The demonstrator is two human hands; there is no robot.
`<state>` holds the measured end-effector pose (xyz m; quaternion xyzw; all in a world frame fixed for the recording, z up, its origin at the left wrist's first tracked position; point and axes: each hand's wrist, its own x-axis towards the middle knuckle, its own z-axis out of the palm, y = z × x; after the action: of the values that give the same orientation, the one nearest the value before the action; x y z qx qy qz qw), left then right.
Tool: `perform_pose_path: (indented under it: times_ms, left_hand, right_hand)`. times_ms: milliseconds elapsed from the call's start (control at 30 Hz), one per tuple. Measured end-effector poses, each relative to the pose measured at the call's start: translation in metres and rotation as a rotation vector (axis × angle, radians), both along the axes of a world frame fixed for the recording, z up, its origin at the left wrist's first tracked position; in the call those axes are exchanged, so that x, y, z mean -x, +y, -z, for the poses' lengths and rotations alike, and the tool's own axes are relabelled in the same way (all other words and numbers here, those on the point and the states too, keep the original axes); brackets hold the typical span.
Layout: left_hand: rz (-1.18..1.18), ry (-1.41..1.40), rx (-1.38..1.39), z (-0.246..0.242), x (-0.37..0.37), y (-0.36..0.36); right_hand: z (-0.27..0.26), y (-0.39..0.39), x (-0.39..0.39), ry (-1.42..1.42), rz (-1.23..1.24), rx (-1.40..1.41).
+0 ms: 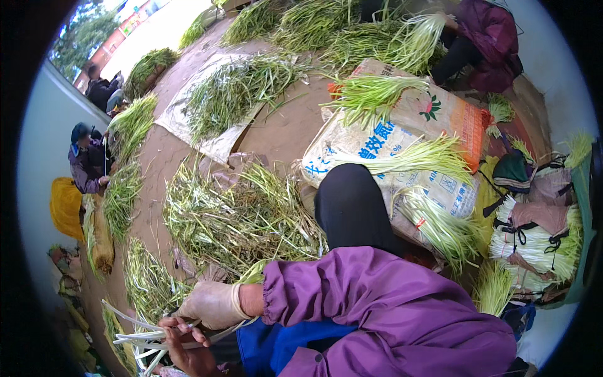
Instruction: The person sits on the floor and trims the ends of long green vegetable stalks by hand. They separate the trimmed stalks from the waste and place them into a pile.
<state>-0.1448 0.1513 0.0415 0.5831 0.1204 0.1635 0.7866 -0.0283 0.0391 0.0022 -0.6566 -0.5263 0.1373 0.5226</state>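
Note:
My left hand point(188, 346), bare, is closed around several long pale leafy-vegetable stalks point(141, 337), perhaps garlic sprouts or chives. Their white ends fan out to the left, and the rest runs back under my right forearm. My right hand point(212, 304) wears a thin, soiled glove with a band at the wrist. Its fingers are curled at the same stalks, touching my left fingers; the fingertips are partly hidden. Beyond my hands lies a loose heap of yellow-green stalks and withered leaves point(235, 221).
Printed woven sacks point(348, 136) beyond my knee point(353, 207) carry a loose bunch point(414, 158) and a tied bunch point(438, 226). Tied bundles point(532, 245) are stacked at right. A co-worker point(490, 42) holds stalks at upper right; two people point(89, 160) sit at left among heaps.

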Motion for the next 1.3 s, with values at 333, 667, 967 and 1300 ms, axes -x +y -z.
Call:
perform_pose_path:
  times_ms: [333,667,967,1300]
  left_hand:
    - [0.048,0.047,-0.09,0.0,0.005,-0.026]
    - [0.111,0.133,-0.158,-0.006,0.006,-0.053]
    - [0.205,0.162,-0.233,-0.007,0.002,-0.069]
    - [0.13,0.29,-0.189,0.015,-0.016,-0.067]
  right_hand:
    - [0.012,-0.023,0.018,-0.068,0.073,0.043]
    - [0.022,-0.05,0.025,0.056,0.069,0.003]
    - [0.009,-0.079,0.016,-0.134,0.133,0.012]
    - [0.078,-0.337,-0.053,0.324,1.195,-0.006]
